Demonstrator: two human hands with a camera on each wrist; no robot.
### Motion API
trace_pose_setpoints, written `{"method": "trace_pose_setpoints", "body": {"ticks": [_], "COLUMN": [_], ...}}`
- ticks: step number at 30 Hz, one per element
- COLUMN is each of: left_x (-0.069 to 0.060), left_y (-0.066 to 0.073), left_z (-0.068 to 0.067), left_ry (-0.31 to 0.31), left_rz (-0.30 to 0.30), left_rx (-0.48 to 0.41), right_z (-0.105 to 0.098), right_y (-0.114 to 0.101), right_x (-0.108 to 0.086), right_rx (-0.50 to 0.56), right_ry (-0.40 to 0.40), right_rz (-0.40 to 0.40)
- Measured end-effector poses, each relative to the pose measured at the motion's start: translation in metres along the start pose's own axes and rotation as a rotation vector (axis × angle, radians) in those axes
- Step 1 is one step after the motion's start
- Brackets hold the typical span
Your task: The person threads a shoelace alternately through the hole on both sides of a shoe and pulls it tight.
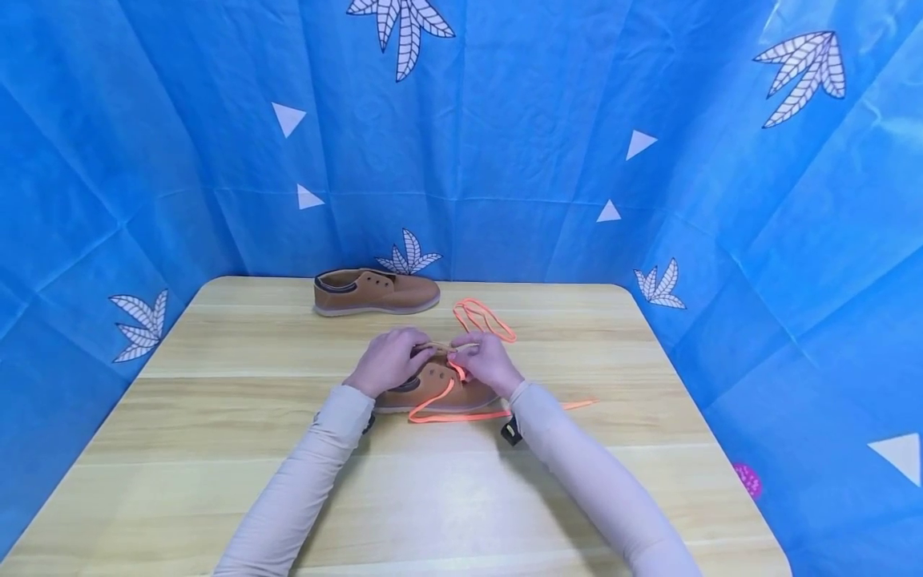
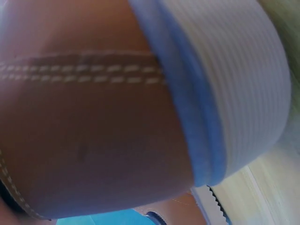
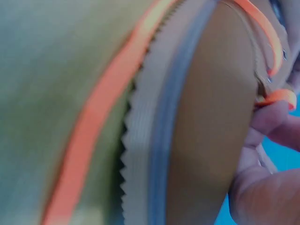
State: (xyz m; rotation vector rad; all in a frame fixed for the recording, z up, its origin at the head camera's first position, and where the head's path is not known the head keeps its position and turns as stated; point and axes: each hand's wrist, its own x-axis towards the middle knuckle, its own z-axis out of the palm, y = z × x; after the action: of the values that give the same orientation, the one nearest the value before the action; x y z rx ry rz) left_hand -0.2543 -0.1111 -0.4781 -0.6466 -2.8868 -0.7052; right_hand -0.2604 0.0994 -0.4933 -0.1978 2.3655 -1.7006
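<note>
A brown shoe point(image 1: 472, 394) lies on the table under both hands, its toe to the right. Its stitched heel point(image 2: 93, 131) and pale sole fill the left wrist view. My left hand point(image 1: 389, 361) holds the shoe's upper near the opening, the fingertips partly hidden. At the eyelets, my right hand point(image 1: 490, 365) pinches an orange shoelace point(image 1: 457, 372). In the right wrist view the lace point(image 3: 281, 97) loops through an eyelet by the fingertips of the right hand point(image 3: 267, 197). One lace length trails along the near side of the sole, past the right wrist.
Behind, near the table's back edge, stands a second brown shoe point(image 1: 378, 293) without a lace in its eyelets. A coiled orange shoelace point(image 1: 497, 324) lies beyond my right hand. Blue patterned curtain point(image 1: 534, 120) encloses the wooden table point(image 1: 447, 497) at the back and sides.
</note>
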Motion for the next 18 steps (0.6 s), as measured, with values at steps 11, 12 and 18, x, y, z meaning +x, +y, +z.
{"method": "trace_pose_setpoints", "body": {"ticks": [11,12,18], "left_x": [0.001,0.001,0.0], "left_y": [0.001,0.001,0.002], "left_z": [-0.001,-0.001,0.0], "left_ry": [0.003,0.001,-0.005], "left_rz": [-0.001,-0.001,-0.006], "left_rx": [0.002,0.002,-0.001], "right_z": [-0.008,-0.009,-0.013], "right_y": [-0.011,-0.011,-0.016], "right_x": [0.006,0.007,0.016], "right_rx": [0.135,0.131,0.14], "right_ry": [-0.098,-0.11,-0.234], "right_rz": [0.143,0.153,0.228]}}
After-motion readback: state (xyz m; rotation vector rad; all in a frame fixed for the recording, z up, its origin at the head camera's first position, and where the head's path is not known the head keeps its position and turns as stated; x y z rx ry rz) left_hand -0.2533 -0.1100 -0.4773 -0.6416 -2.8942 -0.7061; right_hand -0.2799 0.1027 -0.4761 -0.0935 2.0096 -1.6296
